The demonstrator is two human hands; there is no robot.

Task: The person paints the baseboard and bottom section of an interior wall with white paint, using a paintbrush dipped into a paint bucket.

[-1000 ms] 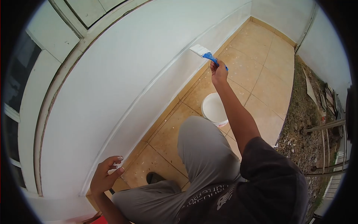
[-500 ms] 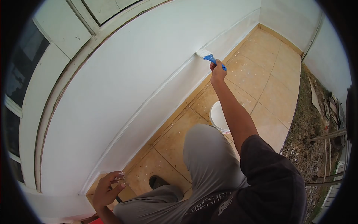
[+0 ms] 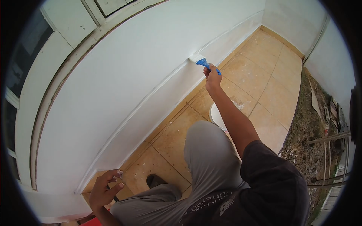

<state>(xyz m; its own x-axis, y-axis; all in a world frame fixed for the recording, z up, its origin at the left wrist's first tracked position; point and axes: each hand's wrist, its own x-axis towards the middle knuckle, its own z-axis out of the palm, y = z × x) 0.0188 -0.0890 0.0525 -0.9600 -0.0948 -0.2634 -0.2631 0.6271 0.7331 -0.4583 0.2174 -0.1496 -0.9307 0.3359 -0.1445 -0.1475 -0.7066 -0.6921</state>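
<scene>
My right hand (image 3: 213,77) is closed round the blue handle of a paintbrush (image 3: 202,62). Its white-coated bristles press against the narrow ledge (image 3: 162,84) that runs along the white wall (image 3: 113,71). Below my right forearm stands a white bucket (image 3: 216,115), partly hidden by the arm and my knee. At the lower left my left hand (image 3: 103,191) hangs near the wall's base, its thumb and fingers bent but apart. White marks show on its fingertips, and I see nothing held in it.
Tan floor tiles (image 3: 260,71) with white specks stretch along the wall. A window frame (image 3: 56,79) curves at upper left. Beneath my left forearm is something red (image 3: 92,221). Bare ground (image 3: 301,128) with scrap boards and a metal frame (image 3: 328,139) lies to the right.
My right hand has drawn the paintbrush a short way left and nearer to me along the ledge. My left hand keeps its pose; the whole view has shifted slightly.
</scene>
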